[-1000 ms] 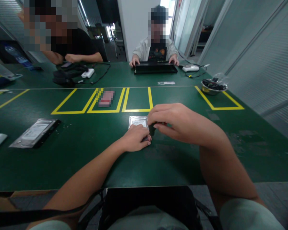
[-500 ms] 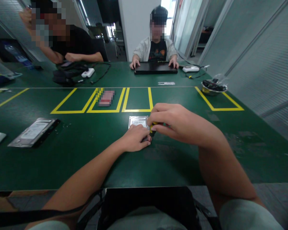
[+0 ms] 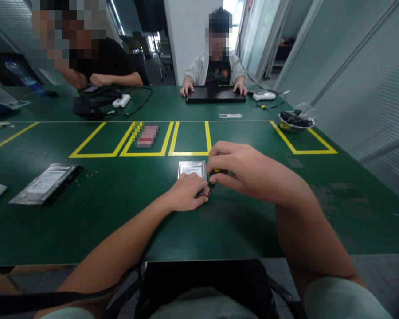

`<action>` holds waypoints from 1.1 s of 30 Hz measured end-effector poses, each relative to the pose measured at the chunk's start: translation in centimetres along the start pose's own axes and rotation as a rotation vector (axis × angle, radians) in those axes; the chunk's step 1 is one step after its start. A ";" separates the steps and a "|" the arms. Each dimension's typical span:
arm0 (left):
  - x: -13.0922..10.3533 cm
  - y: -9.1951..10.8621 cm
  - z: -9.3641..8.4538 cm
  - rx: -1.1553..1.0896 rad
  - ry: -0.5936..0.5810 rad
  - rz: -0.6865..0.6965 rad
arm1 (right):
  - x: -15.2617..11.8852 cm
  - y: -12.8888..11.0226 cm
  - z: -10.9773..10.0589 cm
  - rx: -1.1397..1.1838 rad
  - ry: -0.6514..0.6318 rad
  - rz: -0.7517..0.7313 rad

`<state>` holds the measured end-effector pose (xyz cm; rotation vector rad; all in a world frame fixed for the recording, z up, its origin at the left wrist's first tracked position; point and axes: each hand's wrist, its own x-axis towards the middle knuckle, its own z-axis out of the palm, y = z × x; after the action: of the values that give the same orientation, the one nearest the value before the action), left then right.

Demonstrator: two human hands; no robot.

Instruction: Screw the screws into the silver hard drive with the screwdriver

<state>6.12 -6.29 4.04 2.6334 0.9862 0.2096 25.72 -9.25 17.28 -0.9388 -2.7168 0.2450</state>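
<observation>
A silver hard drive [image 3: 192, 167] with a white label lies flat on the green table. My left hand [image 3: 187, 191] is over its near part, fingers closed along the right edge and hiding much of the drive. In my right hand [image 3: 237, 165] is a screwdriver [image 3: 213, 183] with a yellow and black handle, pinched between thumb and fingers. It stands nearly upright, tip downward, at the drive's near right corner. Fingers hide the tip, so I cannot tell what it touches.
Another hard drive [image 3: 46, 184] rests on the left, small bits beside it. Yellow tape [image 3: 146, 154] outlines areas; one holds a blurred red item [image 3: 147, 136]. A metal bowl [image 3: 295, 125] stands back right. Opposite, one person holds a dark flat panel [image 3: 216, 94]; another sits left.
My right hand and the screwdriver have shifted very slightly, with the handle turned a little. My left hand and the hard drive stay in place.
</observation>
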 end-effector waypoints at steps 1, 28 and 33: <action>0.0 0.0 0.0 -0.001 -0.002 0.000 | 0.0 0.0 0.0 0.011 -0.007 -0.007; 0.0 0.3 -0.3 -0.002 -0.014 -0.005 | -0.5 0.0 -0.4 0.060 -0.032 -0.066; 0.0 0.1 -0.1 0.040 -0.009 -0.010 | -0.1 -0.2 0.1 -0.038 -0.017 0.050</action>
<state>6.21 -6.33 4.20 2.6627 1.0106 0.1772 25.58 -9.48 17.18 -1.0205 -2.7250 0.2132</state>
